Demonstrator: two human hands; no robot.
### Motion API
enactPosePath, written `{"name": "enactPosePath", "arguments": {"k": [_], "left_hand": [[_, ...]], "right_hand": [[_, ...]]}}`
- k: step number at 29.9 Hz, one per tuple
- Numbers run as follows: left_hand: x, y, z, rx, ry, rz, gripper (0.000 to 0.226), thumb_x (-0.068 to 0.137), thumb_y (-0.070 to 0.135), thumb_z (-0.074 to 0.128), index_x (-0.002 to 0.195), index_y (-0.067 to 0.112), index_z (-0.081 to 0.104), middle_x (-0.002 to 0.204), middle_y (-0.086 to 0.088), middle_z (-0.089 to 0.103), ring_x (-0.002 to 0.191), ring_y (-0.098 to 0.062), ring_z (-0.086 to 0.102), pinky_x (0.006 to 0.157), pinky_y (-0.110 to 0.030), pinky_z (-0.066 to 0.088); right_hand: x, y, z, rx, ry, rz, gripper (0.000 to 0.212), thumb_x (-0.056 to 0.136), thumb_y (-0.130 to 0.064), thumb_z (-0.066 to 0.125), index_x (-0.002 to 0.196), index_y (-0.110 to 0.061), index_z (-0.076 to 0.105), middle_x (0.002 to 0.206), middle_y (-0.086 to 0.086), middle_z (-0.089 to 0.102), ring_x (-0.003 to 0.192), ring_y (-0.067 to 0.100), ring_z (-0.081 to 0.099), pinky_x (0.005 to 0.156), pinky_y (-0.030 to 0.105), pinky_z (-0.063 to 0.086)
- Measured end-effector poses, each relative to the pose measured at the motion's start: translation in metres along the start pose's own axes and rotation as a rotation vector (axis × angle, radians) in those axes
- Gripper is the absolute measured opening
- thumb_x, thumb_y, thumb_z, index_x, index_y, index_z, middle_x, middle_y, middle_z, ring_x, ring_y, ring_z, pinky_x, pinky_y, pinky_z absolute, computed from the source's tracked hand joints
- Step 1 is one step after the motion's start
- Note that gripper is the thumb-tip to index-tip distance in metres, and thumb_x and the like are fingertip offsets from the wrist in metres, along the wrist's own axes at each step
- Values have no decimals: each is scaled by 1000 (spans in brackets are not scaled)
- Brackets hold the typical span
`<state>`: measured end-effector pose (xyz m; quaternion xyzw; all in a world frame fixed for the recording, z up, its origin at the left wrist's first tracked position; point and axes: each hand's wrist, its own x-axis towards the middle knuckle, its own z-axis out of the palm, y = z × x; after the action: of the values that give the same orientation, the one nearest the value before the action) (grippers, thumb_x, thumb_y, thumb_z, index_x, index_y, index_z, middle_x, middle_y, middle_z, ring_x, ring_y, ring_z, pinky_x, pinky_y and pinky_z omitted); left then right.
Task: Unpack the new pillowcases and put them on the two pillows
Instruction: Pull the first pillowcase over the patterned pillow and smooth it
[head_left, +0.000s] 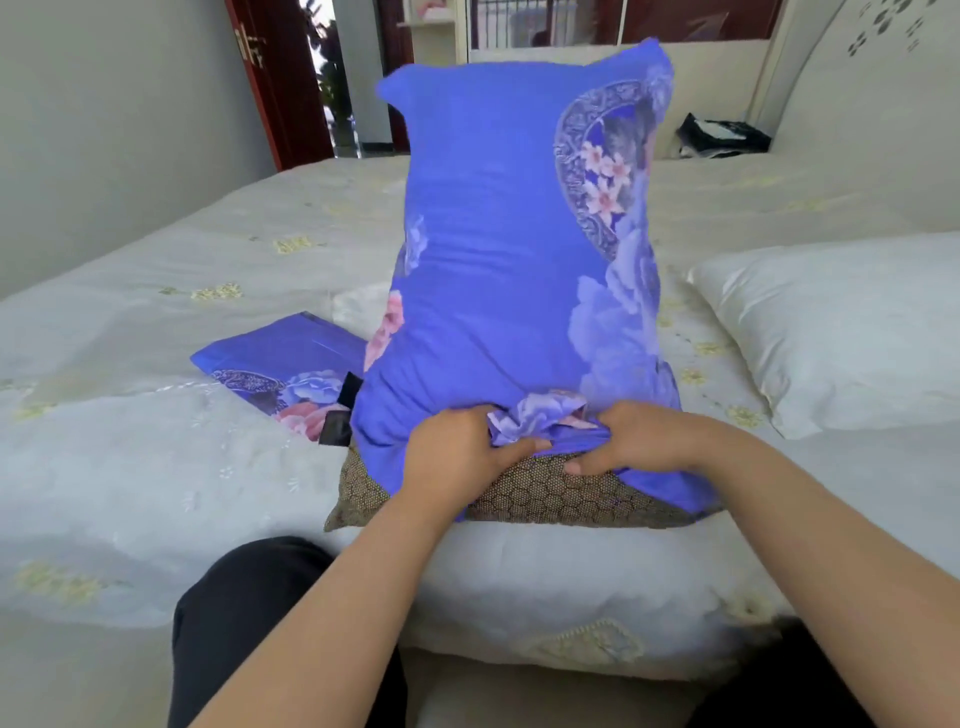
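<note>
Hands are working at the near end of the blue flowered pillowcase (498, 249), which is standing up on the bed (130, 467) and leaning away toward the far side. The left hand (457, 452) is pinching the bunched open edge of the case, and the right hand (639, 441) is gripping the same edge just beside it. Below the fingers, the brown patterned pillow (550, 499) is poking out, so the case is not all the way on yet.

To do this well, the hands should be pulling the edge toward the near side, a bit on each side, so the cloth is sliding evenly. The brown corners on the left and right are likely needing a tuck too. Shaking the pillow down into the far corners would probably be helping.

A second folded pillowcase (280, 374) is lying on the bed to the left, near the first. A white pillow (841, 322) is waiting on the right, bare.
</note>
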<state>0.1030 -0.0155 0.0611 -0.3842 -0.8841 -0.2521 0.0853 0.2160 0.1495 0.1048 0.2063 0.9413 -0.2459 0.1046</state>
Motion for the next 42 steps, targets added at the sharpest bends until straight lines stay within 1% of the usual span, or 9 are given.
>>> {"name": "enactPosePath", "arguments": {"k": [4,9,14,19,26,30,33,38,42], "left_hand": [[-10,5,8,153,160,174,64,73,78,43,52,18,38,53,-3,58,54,-20,61,48,-23,27],[9,-9,-2,215,-31,135,34,87,53,51,76,20,54,86,-4,67,85,-26,62,62,-27,32],[13,-21,-1,177,173,309,13,55,12,60,58,15,47,52,-5,52,49,-27,53,47,-22,30],[4,-21,17,171,318,411,8,65,16,44,57,15,43,53,-3,43,52,-25,44,55,-30,19],[-18,-11,31,162,338,357,6,64,15,47,58,17,46,61,1,41,61,-22,40,61,-29,19],[-28,-20,37,187,351,312,5,64,14,50,60,17,49,64,1,44,64,-23,44,63,-31,25],[-34,-21,41,220,376,281,15,60,7,62,63,17,50,66,0,45,66,-23,41,67,-32,29],[-34,-39,23,220,512,203,17,61,2,62,69,13,53,78,-4,53,72,-25,39,69,-34,28],[-32,-81,-17,113,617,-65,21,58,-3,48,73,11,54,82,-7,56,72,-29,45,64,-32,27]], "right_hand": [[14,10,7,28,323,64,32,81,-32,67,61,-23,43,69,-1,52,77,22,55,59,27,37],[9,37,56,-86,916,-197,9,79,-24,55,84,-17,54,83,7,58,82,28,54,67,37,39],[-12,84,48,-2,1363,-120,21,56,3,45,68,-7,59,82,14,55,83,27,48,67,33,31],[-13,101,75,101,1283,154,28,55,4,42,69,-13,60,87,7,55,80,18,45,71,31,30],[-23,109,92,994,1388,415,34,67,1,31,69,-19,59,114,10,41,109,22,50,88,6,37],[-30,63,78,652,1590,23,31,70,10,35,74,-16,52,115,-7,37,113,-2,40,91,7,31],[-14,23,53,398,1415,-239,19,79,2,47,92,-3,59,123,6,44,117,6,41,92,10,31],[47,0,65,16,937,-110,56,91,-49,28,140,-25,40,152,-4,30,143,14,21,117,42,9],[58,19,83,-4,904,23,62,91,-53,14,147,-29,27,156,-8,21,145,13,12,118,42,5]]}}
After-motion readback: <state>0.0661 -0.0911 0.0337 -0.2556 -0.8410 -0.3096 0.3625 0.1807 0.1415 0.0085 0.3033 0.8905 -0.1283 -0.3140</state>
